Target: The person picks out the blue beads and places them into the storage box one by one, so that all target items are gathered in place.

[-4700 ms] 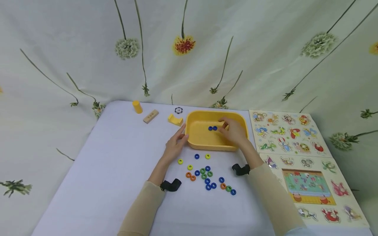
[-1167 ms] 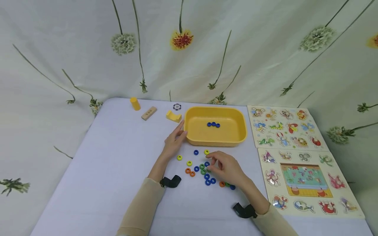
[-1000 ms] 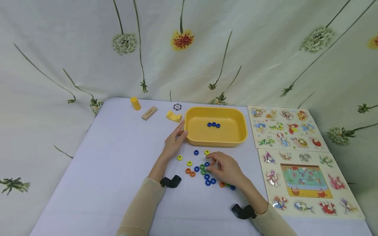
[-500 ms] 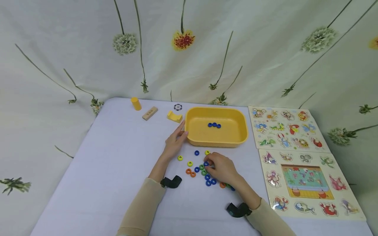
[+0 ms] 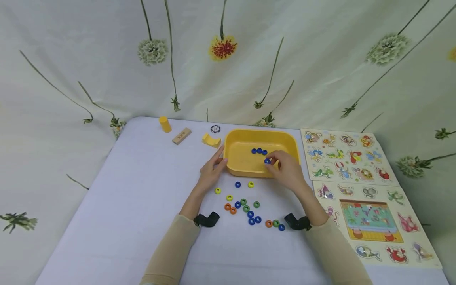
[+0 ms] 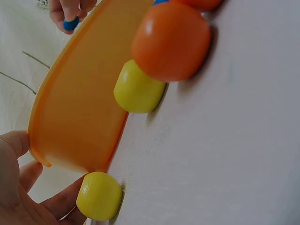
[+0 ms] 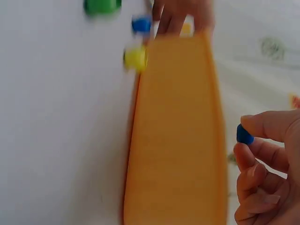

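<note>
My right hand [image 5: 289, 172] pinches a blue bead [image 5: 267, 161] between thumb and fingertips, over the near part of the yellow tray [image 5: 242, 173]. The right wrist view shows the same blue bead [image 7: 244, 134] held above the tray's rim. Inside the tray, three blue beads [image 5: 259, 151] lie in a row. My left hand [image 5: 211, 173] rests against the tray's left end with fingers extended; in the left wrist view its thumb touches the rim. On the cloth in front lie loose beads: blue [image 5: 238, 185], yellow [image 5: 251, 185], green [image 5: 256, 204] and orange [image 5: 233, 211].
Two picture puzzle boards [image 5: 342, 158] lie right of the tray. Behind and left are a yellow notched block [image 5: 211, 141], a patterned chip [image 5: 215, 129], a wooden block [image 5: 181, 136] and a yellow cylinder [image 5: 165, 124]. A flowered cloth [image 5: 303, 67] hangs along the back.
My right hand has taken a blue bead from beside the green ones and carried it up over the tray. Earlier, the tray's row grew from two blue beads to three. My left hand stays put.
</note>
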The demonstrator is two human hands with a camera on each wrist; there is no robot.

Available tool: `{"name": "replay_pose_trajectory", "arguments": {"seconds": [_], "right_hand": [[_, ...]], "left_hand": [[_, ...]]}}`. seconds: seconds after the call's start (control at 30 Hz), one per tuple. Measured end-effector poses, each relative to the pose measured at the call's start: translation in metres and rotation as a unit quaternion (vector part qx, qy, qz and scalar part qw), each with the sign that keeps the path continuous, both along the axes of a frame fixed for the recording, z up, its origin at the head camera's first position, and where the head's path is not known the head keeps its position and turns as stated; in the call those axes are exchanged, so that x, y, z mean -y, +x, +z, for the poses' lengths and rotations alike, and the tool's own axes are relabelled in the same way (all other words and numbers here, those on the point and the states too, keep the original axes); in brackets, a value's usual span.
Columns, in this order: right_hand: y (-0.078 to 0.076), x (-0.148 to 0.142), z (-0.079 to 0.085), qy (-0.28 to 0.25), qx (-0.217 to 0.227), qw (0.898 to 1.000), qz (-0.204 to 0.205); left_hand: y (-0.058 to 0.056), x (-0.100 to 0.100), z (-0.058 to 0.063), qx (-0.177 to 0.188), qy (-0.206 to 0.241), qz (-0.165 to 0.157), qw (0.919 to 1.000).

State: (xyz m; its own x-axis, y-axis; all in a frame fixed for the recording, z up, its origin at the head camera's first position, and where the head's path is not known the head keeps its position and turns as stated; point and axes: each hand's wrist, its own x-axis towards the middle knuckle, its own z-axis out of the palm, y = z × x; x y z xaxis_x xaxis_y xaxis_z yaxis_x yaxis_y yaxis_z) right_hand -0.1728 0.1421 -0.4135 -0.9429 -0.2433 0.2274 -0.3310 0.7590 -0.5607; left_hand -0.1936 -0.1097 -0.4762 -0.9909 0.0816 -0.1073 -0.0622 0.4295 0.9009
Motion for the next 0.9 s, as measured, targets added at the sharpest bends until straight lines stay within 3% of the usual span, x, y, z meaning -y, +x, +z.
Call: {"name": "replay_pose_trajectory", "arguments": {"seconds": [0.1, 0.2, 0.4, 0.53, 0.63, 0.8, 0.9], "right_hand": [[-0.027, -0.009, -0.001, 0.037, 0.044, 0.997, -0.042], [-0.047, -0.011, -0.007, 0.068, 0.076, 0.993, -0.052], [-0.07, -0.009, -0.022, 0.128, 0.114, 0.984, -0.054], [-0.076, -0.007, -0.027, 0.153, 0.147, 0.976, -0.057], [-0.077, -0.005, -0.027, 0.146, 0.158, 0.975, -0.055], [-0.071, -0.007, -0.021, 0.1, 0.144, 0.983, -0.051], [-0.06, -0.011, -0.015, 0.05, 0.106, 0.992, -0.046]], "left_hand": [[-0.001, 0.001, 0.0, -0.001, -0.004, 0.0, 1.0], [0.0, 0.001, 0.0, 0.0, -0.007, 0.004, 1.0], [0.002, -0.001, 0.002, -0.006, -0.01, 0.006, 0.9999], [0.002, -0.002, 0.001, -0.008, -0.012, 0.005, 0.9999], [0.002, -0.002, 0.001, -0.006, -0.008, 0.009, 0.9999], [0.001, -0.002, 0.001, -0.006, -0.004, 0.009, 0.9999], [0.001, -0.001, 0.001, -0.005, -0.003, 0.008, 0.9999]]}}
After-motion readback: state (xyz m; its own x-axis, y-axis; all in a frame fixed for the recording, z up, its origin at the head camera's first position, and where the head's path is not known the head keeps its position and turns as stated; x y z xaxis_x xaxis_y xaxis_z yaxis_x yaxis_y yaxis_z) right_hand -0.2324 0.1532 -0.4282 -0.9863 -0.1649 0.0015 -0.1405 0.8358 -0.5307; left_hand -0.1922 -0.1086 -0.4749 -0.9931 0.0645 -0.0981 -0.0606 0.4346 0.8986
